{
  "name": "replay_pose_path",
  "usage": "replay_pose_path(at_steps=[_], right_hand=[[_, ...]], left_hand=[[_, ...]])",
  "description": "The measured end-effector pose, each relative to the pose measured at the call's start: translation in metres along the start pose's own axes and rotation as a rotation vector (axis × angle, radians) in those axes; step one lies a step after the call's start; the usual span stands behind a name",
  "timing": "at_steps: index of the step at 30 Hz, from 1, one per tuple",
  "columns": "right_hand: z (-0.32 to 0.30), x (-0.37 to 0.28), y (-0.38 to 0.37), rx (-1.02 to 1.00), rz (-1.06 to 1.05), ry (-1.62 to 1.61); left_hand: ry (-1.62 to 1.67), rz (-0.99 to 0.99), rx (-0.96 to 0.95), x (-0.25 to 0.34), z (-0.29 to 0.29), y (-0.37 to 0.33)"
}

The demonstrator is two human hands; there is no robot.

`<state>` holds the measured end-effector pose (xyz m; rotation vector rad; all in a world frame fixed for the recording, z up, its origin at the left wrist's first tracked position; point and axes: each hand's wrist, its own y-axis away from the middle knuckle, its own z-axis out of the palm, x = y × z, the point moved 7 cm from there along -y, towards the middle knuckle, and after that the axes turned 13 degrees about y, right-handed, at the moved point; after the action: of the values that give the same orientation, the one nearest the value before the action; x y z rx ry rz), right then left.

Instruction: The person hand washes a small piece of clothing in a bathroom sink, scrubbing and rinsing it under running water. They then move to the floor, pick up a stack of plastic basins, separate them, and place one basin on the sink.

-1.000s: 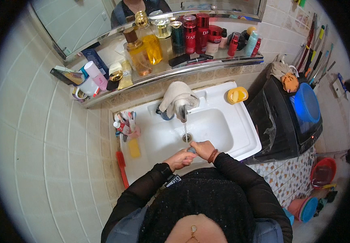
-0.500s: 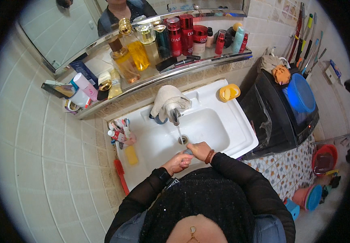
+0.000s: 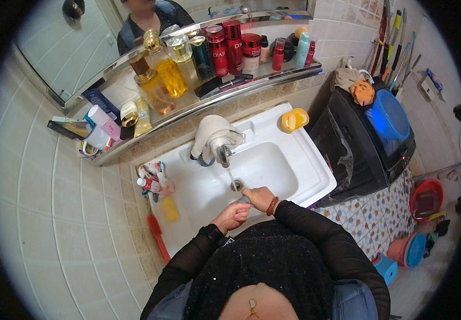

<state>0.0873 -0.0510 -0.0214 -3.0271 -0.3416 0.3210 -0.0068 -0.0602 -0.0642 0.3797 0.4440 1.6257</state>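
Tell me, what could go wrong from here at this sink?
The small grey thing held between the left hand and the right hand could slip into the basin, perhaps toward the drain. Water running from the tap might splash the dark sleeves. The bottles crowding the shelf above might topple if knocked.
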Motion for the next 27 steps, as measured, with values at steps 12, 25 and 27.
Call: replay_pose_path(at_steps=[12,25,27], right_hand=[[-0.002,0.006,0.002,0.109,0.079,-0.077],[0.004,0.053,0.021,0.117,0.627,-0.279],[0.000,0.065,0.028,0.188,0.729,-0.252]], left_hand=[[0.319,-0.061,-0.098,-0.003,-0.001,-0.005],[0.519,-0.004,-0.219,0.018,-0.008,0.005],[0.443,0.151,-0.123,0.035,-0.023,0.010]])
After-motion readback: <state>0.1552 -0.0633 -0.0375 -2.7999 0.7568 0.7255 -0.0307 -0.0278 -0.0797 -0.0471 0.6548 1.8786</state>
